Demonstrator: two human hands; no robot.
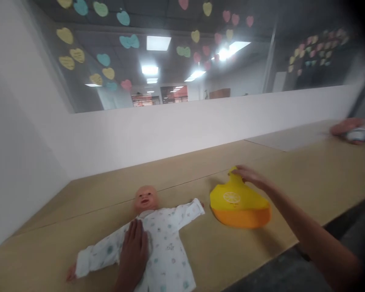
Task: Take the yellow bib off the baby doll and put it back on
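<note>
A baby doll lies on its back on the table, arms spread out. It wears a white long-sleeved shirt with small printed figures. My left hand rests flat on the doll's chest near its shoulder, fingers stretched out. To the right of the doll, my right hand grips a yellow baby bib by its neck strap. The bib has a citrus-slice print and an orange catch pocket along its lower edge. Its pocket end is towards me.
The wooden table runs along a white wall below a window with heart-shaped paper notes. At the far right, a blurred pinkish and blue-white thing lies on the table. The table's front edge crosses the lower right.
</note>
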